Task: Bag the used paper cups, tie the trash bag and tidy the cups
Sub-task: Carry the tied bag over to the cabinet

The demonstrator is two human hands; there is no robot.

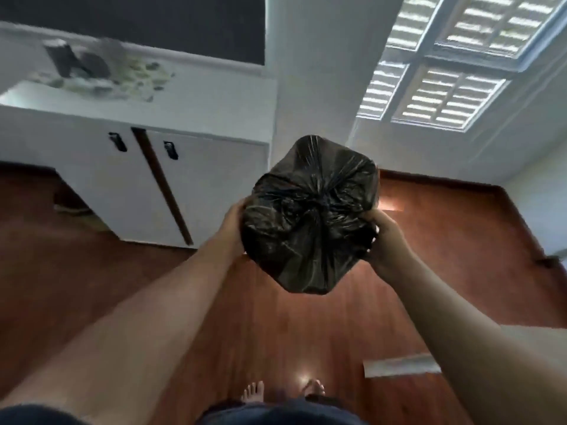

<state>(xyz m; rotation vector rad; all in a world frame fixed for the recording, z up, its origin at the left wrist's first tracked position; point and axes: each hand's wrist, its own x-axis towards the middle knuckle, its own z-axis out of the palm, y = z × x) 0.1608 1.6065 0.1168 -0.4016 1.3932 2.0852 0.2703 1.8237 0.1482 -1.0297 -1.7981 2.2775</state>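
**Black trash bag held up in both hands**

Black plastic, gathered to a knot at its middle, faces the head camera: the trash bag (310, 216) is held in the air above the wooden floor (445, 240), between the two hands. The left hand (233, 223) grips its left side, the right hand (383, 237) clutches its right edge. A white cabinet (122, 179) stands behind, left.
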